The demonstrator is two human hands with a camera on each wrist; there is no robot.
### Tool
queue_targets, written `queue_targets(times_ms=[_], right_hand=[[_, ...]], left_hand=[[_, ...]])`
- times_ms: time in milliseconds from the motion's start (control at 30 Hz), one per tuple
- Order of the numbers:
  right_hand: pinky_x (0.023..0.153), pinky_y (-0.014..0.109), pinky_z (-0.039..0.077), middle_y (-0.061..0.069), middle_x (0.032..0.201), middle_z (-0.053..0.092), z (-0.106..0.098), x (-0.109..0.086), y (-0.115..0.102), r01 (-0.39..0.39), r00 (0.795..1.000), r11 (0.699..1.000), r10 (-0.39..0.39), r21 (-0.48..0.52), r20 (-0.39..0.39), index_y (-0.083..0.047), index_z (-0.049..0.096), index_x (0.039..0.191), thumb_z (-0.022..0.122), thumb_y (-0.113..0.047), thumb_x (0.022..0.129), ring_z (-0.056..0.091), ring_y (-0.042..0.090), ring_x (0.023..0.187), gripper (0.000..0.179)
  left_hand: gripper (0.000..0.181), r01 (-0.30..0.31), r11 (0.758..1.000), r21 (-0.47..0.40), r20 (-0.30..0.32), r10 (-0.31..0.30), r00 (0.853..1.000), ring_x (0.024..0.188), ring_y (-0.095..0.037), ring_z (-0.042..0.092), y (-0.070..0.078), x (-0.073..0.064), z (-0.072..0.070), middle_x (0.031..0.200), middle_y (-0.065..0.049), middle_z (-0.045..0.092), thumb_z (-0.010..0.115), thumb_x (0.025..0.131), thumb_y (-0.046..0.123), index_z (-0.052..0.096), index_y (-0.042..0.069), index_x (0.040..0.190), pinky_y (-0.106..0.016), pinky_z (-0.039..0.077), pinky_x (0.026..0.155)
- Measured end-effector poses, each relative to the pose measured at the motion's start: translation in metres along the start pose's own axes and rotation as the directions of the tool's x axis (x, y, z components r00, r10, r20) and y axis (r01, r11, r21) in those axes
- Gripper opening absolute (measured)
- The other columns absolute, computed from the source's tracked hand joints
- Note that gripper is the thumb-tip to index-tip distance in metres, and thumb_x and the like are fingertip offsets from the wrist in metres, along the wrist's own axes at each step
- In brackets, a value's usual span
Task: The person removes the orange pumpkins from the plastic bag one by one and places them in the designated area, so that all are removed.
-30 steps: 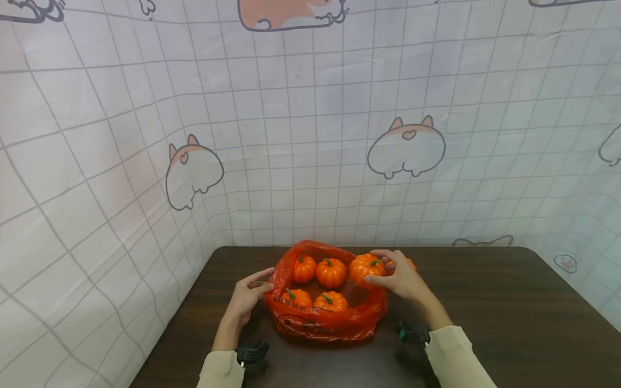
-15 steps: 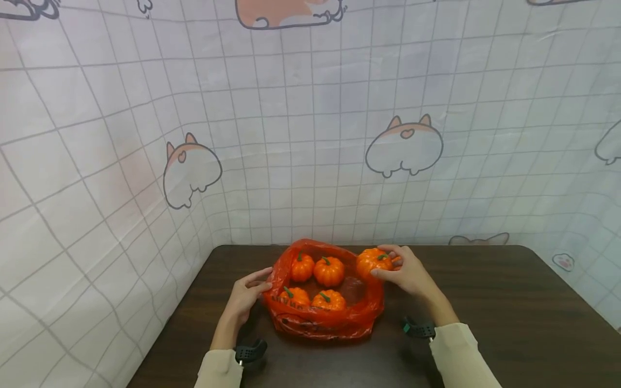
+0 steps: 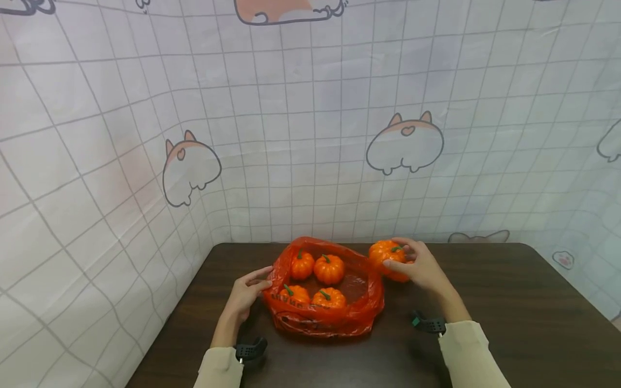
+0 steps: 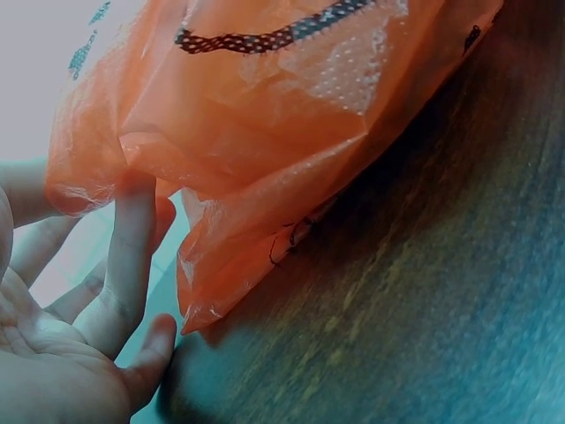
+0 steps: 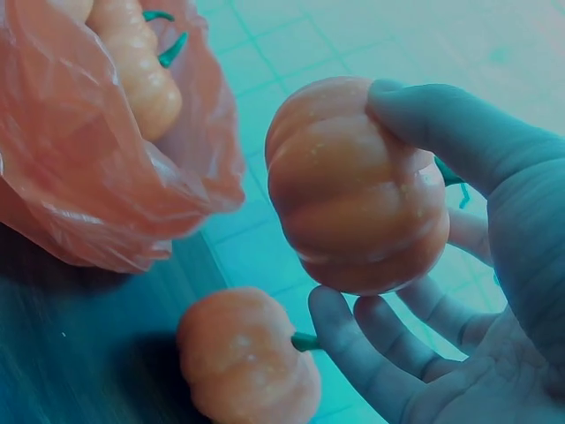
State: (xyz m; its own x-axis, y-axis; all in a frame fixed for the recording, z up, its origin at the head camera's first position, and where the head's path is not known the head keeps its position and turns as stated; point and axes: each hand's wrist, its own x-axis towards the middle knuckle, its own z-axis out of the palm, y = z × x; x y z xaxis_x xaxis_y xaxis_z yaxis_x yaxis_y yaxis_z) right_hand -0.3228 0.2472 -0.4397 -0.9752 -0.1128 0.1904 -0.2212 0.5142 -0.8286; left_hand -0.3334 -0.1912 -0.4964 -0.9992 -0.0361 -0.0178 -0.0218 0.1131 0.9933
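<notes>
Right hand [image 3: 424,265] grasps a miniature pumpkin [image 3: 383,254]; to this hand's left lies the plastic bag [image 3: 326,325] pinched by the left hand [image 3: 245,293].

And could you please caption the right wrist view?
Right hand holding one pumpkin, with a second pumpkin beside the plastic bag.

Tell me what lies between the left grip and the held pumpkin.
The red bag, with four pumpkins showing inside, lies between the left grip and the held pumpkin; the head view shows this.

pumpkins [image 3: 383,254] orange, stems [image 5: 174,50] green; bag [image 3: 325,325] red, black-printed; table [image 3: 514,307] dark brown, wood-grained; backdrop [image 3: 310,140] white, grey-gridded; sleeves [image 3: 473,353] cream.
</notes>
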Motion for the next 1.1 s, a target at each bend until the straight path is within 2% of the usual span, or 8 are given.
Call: queue_targets(times_ms=[467, 833, 967, 1100], right_hand=[[0.099, 0.062, 0.05, 0.029, 0.152, 0.029, -0.02, -0.005, 0.014, -0.074, 0.995, 0.997, 0.075, 0.013, -0.066, -0.013, 0.042, 0.156, 0.073, -0.046, 0.093, 0.041, 0.053, 0.136, 0.077], [0.1, 0.063, 0.047, 0.032, 0.154, 0.026, -0.031, -0.007, 0.031, -0.136, 0.978, 0.99, 0.138, 0.025, -0.154, -0.012, 0.038, 0.158, 0.072, -0.051, 0.092, 0.039, 0.052, 0.138, 0.084], [0.1, 0.061, 0.046, 0.033, 0.153, 0.025, -0.034, -0.007, 0.039, -0.155, 0.969, 0.987, 0.16, 0.04, -0.186, -0.009, 0.035, 0.159, 0.072, -0.052, 0.092, 0.04, 0.05, 0.136, 0.088], [0.094, 0.05, 0.05, 0.033, 0.15, 0.026, -0.035, -0.009, 0.047, -0.167, 0.961, 0.985, 0.172, 0.04, -0.219, -0.007, 0.034, 0.159, 0.072, -0.051, 0.092, 0.043, 0.048, 0.132, 0.088]], left_hand=[[0.042, 0.013, 1.0, -0.021, -0.005, -0.013, 1.0, 0.092, -0.015, 0.068, 0.001, 0.0, 0.0, 0.106, -0.01, 0.074, 0.07, 0.094, 0.007, 0.067, 0.009, 0.136, -0.029, 0.054, 0.079], [0.043, 0.019, 0.999, -0.035, -0.01, -0.02, 1.0, 0.091, -0.014, 0.068, 0.001, -0.001, -0.001, 0.105, -0.009, 0.075, 0.071, 0.094, 0.006, 0.066, 0.007, 0.137, -0.029, 0.055, 0.078], [0.044, 0.004, 1.0, -0.029, -0.006, -0.005, 1.0, 0.092, -0.014, 0.067, 0.002, -0.001, 0.0, 0.107, -0.01, 0.074, 0.07, 0.094, 0.007, 0.066, 0.008, 0.138, -0.029, 0.054, 0.079], [0.044, 0.007, 1.0, -0.024, -0.008, -0.007, 1.0, 0.092, -0.014, 0.067, 0.001, -0.001, 0.0, 0.107, -0.01, 0.074, 0.071, 0.094, 0.007, 0.066, 0.008, 0.137, -0.03, 0.054, 0.078]])
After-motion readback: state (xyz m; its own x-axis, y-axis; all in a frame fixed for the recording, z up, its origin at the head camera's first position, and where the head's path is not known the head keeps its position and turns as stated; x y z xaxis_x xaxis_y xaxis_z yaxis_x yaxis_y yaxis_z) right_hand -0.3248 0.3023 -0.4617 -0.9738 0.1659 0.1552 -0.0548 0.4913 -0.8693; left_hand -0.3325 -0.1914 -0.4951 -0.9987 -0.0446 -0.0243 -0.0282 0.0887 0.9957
